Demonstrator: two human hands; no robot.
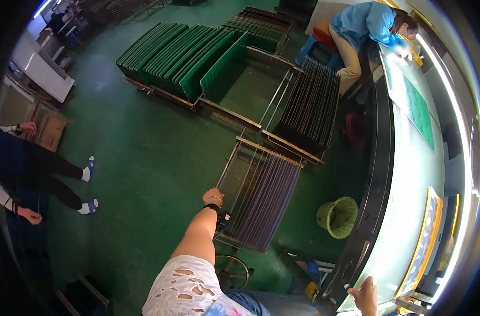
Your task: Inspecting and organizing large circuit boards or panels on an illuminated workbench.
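Where one lit worktable stands, one rack of panels sits to its left.
Panels: many, too tightly packed to count. Green bin: one, just left of the worktable. Hands: two. Left hand, well left of the worktable, fingers curled closed on the rack's side rail; right hand at the worktable's near end, fingers bent, grip cannot be told.

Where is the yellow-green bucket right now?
In the head view, the bucket stands on the green floor right of centre, between the rack of purplish panels and the long lit table.
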